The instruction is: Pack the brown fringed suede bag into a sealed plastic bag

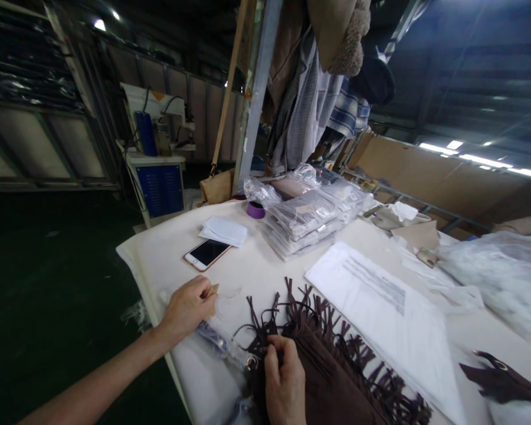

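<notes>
A dark brown fringed bag [327, 372], suede-like, lies on the white-covered table in front of me. My right hand [285, 375] is closed on its upper left edge, thumb and fingers pinching near the fringe strands. Left of it, my left hand [190, 307] pinches a small tan tag [213, 290], with what looks like a fine clear thread trailing from it. Between the hands lies a strip wrapped in clear plastic [223, 342], with a gold-coloured ring [251, 362] at its end beside the bag. The bag's lower part runs out of view.
Beyond my left hand lie a phone [207, 254] and folded pale cloth [224, 231]. Plastic-wrapped packages [310, 218] are stacked behind, beside a purple tape roll [255, 209]. A printed white bag [380, 313] lies right, near a brown strap [500, 372]. The table's edge [135, 277] is left.
</notes>
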